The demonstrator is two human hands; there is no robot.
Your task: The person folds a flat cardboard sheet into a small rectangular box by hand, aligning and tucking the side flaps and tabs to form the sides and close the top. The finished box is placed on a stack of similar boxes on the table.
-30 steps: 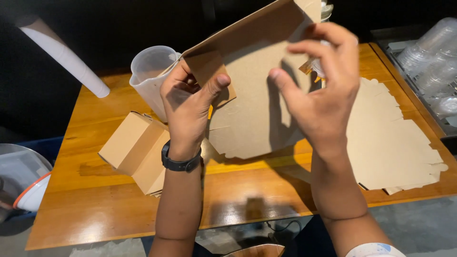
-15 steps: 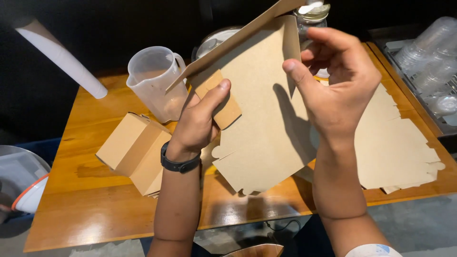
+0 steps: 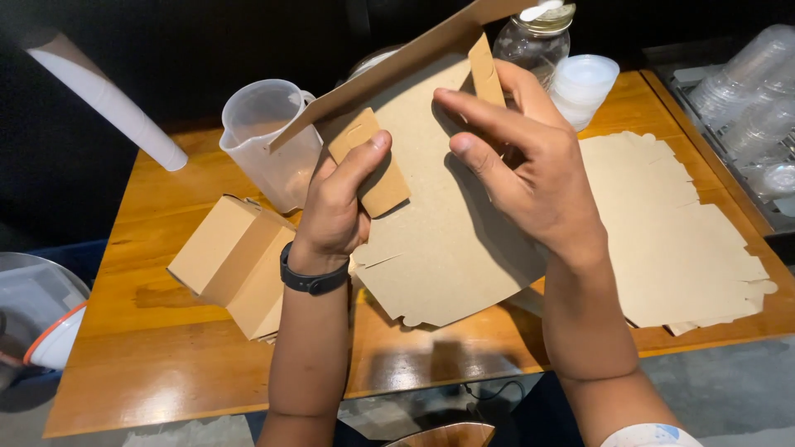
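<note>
I hold a flat brown cardboard box blank (image 3: 439,240) tilted up above the wooden table (image 3: 166,364). My left hand (image 3: 339,207), with a black band on the wrist, pinches a small side flap of the blank between thumb and fingers. My right hand (image 3: 522,165) grips the blank's upper right part, fingers pressing a narrow flap near the top fold. A folded brown cardboard box (image 3: 236,265) rests on the table just left of my left forearm.
A stack of flat cardboard blanks (image 3: 671,232) lies on the table at right. A clear plastic jug (image 3: 269,141), a glass jar (image 3: 534,41) and stacked white lids (image 3: 584,83) stand at the back. Clear plastic cups (image 3: 758,108) fill a tray at far right. A white tube (image 3: 108,99) leans at upper left.
The blank has been turned and shifted right. My left hand moved from its top edge to a side flap; my right hand slid up to the upper flap.
</note>
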